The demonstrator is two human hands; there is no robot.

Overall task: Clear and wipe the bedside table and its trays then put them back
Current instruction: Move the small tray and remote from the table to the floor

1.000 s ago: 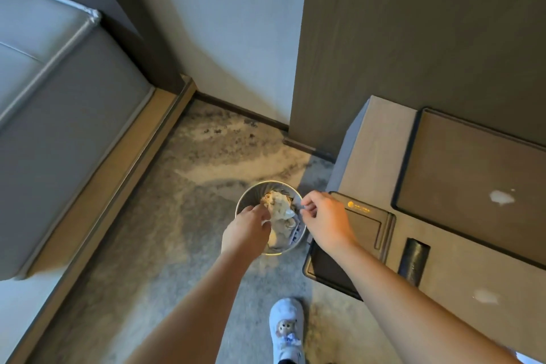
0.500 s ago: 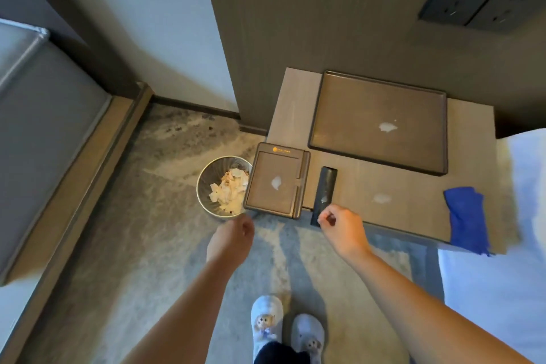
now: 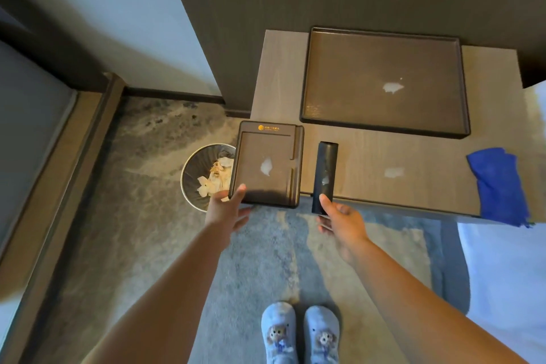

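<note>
The wooden bedside table [image 3: 369, 156] carries a large dark tray [image 3: 384, 115] at the back and a small dark tray [image 3: 271, 151] overhanging its left front corner. Both trays and the tabletop show white smears. A black remote [image 3: 324, 168] lies beside the small tray, its end over the front edge. My left hand [image 3: 227, 210] grips the small tray's near left corner, thumb on top and fingers beneath. My right hand [image 3: 339, 216] pinches the remote's near end, thumb on top. A blue cloth [image 3: 499, 183] hangs over the table's right front edge.
A round bin [image 3: 195, 174] with crumpled paper stands on the carpet left of the table, partly under the small tray. A dark wall panel rises behind the table. White bedding lies at the right. My slippers stand on the carpet below.
Both hands left the bin and came up to the table's front edge. My left hand took the small tray's corner and my right hand took the remote's end. The view swung right.
</note>
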